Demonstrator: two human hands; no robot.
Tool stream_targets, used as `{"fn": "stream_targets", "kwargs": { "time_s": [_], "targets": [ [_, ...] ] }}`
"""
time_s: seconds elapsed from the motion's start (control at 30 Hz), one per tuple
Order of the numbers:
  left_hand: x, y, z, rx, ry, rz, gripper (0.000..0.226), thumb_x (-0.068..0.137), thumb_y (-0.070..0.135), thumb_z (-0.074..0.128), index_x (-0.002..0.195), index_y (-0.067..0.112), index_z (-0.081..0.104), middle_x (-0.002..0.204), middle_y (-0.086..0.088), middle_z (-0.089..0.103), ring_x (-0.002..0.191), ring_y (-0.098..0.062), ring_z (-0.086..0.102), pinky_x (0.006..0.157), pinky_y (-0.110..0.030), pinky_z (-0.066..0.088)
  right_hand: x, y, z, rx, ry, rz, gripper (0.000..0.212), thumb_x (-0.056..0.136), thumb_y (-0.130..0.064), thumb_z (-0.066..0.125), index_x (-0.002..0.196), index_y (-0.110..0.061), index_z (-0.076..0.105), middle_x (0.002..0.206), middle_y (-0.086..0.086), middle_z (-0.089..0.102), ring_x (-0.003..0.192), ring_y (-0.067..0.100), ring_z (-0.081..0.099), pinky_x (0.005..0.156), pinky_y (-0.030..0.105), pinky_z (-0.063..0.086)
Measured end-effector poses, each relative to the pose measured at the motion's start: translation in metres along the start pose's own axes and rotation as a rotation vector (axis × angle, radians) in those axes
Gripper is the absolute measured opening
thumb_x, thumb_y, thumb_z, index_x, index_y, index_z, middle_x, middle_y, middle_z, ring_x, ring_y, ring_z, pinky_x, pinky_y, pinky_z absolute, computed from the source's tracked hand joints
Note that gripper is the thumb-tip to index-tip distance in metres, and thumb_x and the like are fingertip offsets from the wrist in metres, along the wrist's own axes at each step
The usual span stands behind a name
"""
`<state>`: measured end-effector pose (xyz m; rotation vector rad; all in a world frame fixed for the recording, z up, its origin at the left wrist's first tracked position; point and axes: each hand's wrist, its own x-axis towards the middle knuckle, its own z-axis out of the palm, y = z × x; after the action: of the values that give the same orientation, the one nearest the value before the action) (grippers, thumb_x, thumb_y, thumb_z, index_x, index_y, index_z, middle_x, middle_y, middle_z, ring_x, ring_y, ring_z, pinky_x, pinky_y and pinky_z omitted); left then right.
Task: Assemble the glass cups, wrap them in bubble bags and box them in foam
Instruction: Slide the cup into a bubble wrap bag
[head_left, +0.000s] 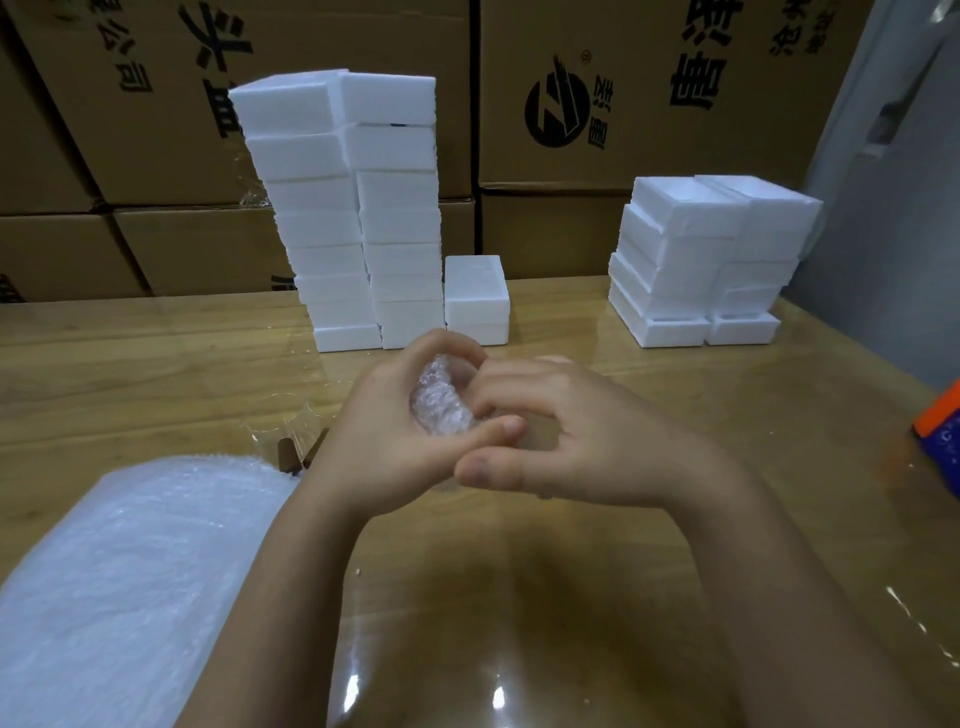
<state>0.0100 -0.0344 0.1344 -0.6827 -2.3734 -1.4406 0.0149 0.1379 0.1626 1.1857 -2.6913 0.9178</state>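
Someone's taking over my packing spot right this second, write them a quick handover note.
Left hand: curled round a bubble-wrapped bundle, held above the table.
Right hand: fingers pinch the same bundle from the other side.
Supplies: bubble bags near left; tall foam box stacks at the back, a lone foam box beside them, shorter stacks back right.
Done: bundle is in its wrap; the cup inside cannot be seen.
Left: probably finish the wrap, then box it in foam.
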Motion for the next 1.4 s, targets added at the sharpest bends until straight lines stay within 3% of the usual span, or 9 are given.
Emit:
{"fn": "stream_targets", "kwargs": {
  "time_s": [0.13,0.33,0.47,0.67,0.77,0.93,1.03,1.23,1.4],
  "targets": [
    [0.000,0.001,-0.004,-0.016,-0.021,0.019,0.044,0.062,0.058,0.069,0.097,0.034,0.060,0.086,0.012,0.068,0.080,-0.007,0.066,0.070,-0.017,0.050,-0.005,0.003,-0.005,0.109,0.046,-0.009,0.037,0.076,-0.065,0.048,0.099,-0.040,0.063,0.105,-0.031,0.056,0.112,-0.012,0.046,0.100,0.030,0.034],
    [-0.001,0.007,-0.009,-0.101,-0.031,0.007,0.044,0.062,0.051,0.073,0.099,0.028,0.063,0.088,0.004,0.071,0.083,-0.015,0.070,0.070,-0.024,0.053,0.005,-0.011,0.009,0.006,0.034,-0.093,0.023,0.080,-0.061,0.054,0.076,-0.039,0.048,0.081,-0.028,0.049,0.092,-0.004,0.050,0.090,0.033,0.038],
    [-0.003,0.008,-0.013,-0.118,-0.061,-0.028,0.046,0.060,0.051,0.073,0.100,0.030,0.065,0.092,0.002,0.071,0.087,-0.018,0.070,0.073,-0.030,0.053,0.005,-0.012,0.016,0.028,0.035,-0.088,0.031,0.080,-0.056,0.064,0.090,-0.028,0.058,0.092,-0.024,0.054,0.098,-0.002,0.051,0.094,0.040,0.040],
    [0.003,0.006,0.000,-0.238,-0.055,-0.157,0.051,0.064,0.067,0.053,0.099,0.032,0.063,0.103,-0.004,0.069,0.100,-0.028,0.065,0.091,-0.057,0.048,0.004,0.001,0.011,0.125,-0.019,-0.002,0.044,0.080,-0.042,0.071,0.121,-0.032,0.058,0.110,-0.033,0.050,0.093,-0.017,0.048,0.072,0.009,0.039],
    [0.008,0.007,0.010,-0.303,0.099,-0.270,0.061,0.058,0.078,0.042,0.094,0.029,0.055,0.112,-0.012,0.058,0.108,-0.038,0.057,0.097,-0.064,0.040,0.003,0.009,0.008,0.165,0.009,0.067,0.028,0.077,-0.044,0.072,0.100,-0.042,0.057,0.098,-0.033,0.053,0.087,-0.012,0.052,0.069,0.007,0.040],
    [0.011,-0.004,0.005,-0.182,0.270,-0.141,0.044,0.076,0.069,0.027,0.096,0.044,0.057,0.120,-0.001,0.055,0.111,-0.009,0.057,0.099,-0.040,0.044,0.004,0.023,0.004,0.210,0.268,0.233,0.030,0.074,-0.052,0.070,0.099,-0.037,0.062,0.092,-0.023,0.061,0.063,-0.014,0.054,0.054,0.006,0.038],
    [0.009,-0.008,0.010,-0.001,0.131,-0.020,0.055,0.087,0.064,0.027,0.123,0.033,0.054,0.127,0.011,0.054,0.119,0.002,0.050,0.099,-0.025,0.041,0.004,0.026,0.003,0.251,0.345,0.263,0.022,0.075,-0.053,0.069,0.090,-0.040,0.060,0.081,-0.032,0.059,0.056,-0.015,0.053,0.050,0.004,0.036],
    [0.007,-0.008,0.021,0.082,0.007,-0.108,0.082,0.074,0.076,0.042,0.141,0.028,0.038,0.133,0.009,0.054,0.120,-0.007,0.052,0.100,-0.039,0.046,0.004,0.020,0.008,0.218,0.162,0.164,0.008,0.081,-0.032,0.071,0.084,-0.031,0.063,0.082,-0.018,0.060,0.059,-0.012,0.054,0.048,0.007,0.036],
    [0.005,-0.013,0.009,-0.006,-0.093,-0.216,0.075,0.052,0.072,0.067,0.121,0.048,0.050,0.104,0.024,0.066,0.095,0.005,0.063,0.080,-0.022,0.052,0.004,0.013,0.009,0.102,-0.006,0.078,0.016,0.076,-0.025,0.076,0.069,-0.021,0.062,0.071,-0.023,0.057,0.067,-0.004,0.055,0.052,0.008,0.037]
  ]
}}
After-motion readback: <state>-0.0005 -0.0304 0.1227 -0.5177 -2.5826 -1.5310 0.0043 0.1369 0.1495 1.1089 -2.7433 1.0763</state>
